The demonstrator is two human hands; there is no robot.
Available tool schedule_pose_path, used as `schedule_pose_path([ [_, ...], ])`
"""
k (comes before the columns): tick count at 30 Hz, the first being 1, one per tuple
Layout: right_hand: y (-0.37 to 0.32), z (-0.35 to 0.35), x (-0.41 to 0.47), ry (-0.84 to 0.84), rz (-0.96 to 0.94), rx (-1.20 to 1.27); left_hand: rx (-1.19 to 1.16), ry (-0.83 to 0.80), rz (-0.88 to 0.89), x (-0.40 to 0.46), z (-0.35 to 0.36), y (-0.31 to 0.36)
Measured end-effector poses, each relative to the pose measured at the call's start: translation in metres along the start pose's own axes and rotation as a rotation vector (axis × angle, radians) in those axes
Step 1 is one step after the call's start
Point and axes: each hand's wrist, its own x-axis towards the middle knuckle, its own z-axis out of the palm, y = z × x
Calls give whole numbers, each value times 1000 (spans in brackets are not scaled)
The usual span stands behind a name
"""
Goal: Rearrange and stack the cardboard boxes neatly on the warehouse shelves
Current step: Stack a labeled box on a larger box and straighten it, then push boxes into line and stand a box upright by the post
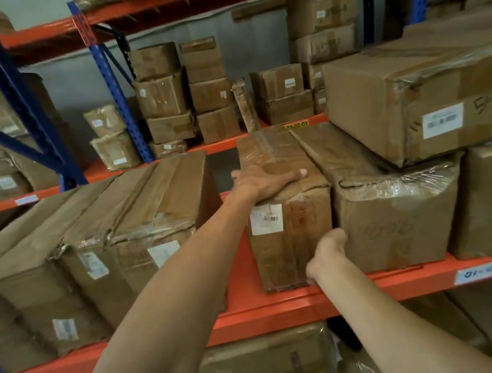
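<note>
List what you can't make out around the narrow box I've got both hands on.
Head view only:
- Right hand: fingertips hidden in the gap between the narrow box and the plastic-wrapped box; grip unclear.
- Narrow box's white label: print too small to read.
- Handwriting on the wrapped box's front: too faint to read.
- Left hand: lies on top; thumb hidden behind the box's far side.

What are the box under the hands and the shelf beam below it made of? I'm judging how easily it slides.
Narrow box: brown corrugated-looking cardboard, matte, with glossy clear tape or film across its creased top and a white paper label. Shelf beam: apparently painted metal, smooth orange finish. The left hand lies on the box top; the right hand is at its lower front corner.
</note>
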Motion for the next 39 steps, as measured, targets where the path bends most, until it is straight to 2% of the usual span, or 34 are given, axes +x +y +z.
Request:
schedule_pose_path([
  [2, -18, 9, -10, -37, 70, -40, 5, 55, -9, 1, 13, -1],
  [5, -34, 11, -28, -90, 73, -86, 8, 64, -11, 6, 19, 2],
  [10, -48, 21, -60, -255, -154, -337, -75, 80, -25, 2, 18, -8],
  [12, -60, 33, -79, -305, -265, -491, -266, 105, 21, -4, 10, -16],
  [13, -64, 40, -86, -354, -330, -570, -374, 173, 54, -8, 3, -23],
  [15, -66, 56, -96, -425, -463, -784, -470, 434, 112, -19, -16, -42],
  [18, -45, 77, -101, -408, -780, -1305, -435, 817, 102, -46, -47, -87],
  [20, -19, 89, -107, -459, -1065, -1621, -355, 929, -5, -66, -59, -126],
  [23, 28, 114, -112, -739, -1358, -1979, -366, 835, -288, -90, -53, -184],
  [25, 61, 127, -112, -849, -1565, -2310, -419, 724, -360, -101, -36, -213],
  [28, 109, 145, -107, -872, -1940, -2679, -494, 507, -385, -109, 2, -244],
  [32, 156, 162, -92, -861, -2226, -2960, -515, 220, -469, -102, 53, -263],
  [33, 162, 166, -90, -837, -2245, -3019, -516, 181, -497, -99, 63, -262],
  [35, 167, 175, -92, -794, -2131, -3137, -533, 145, -523, -92, 76, -257],
  [39, 155, 180, -105, -821, -1867, -3145, -545, 231, -536, -81, 94, -245],
])
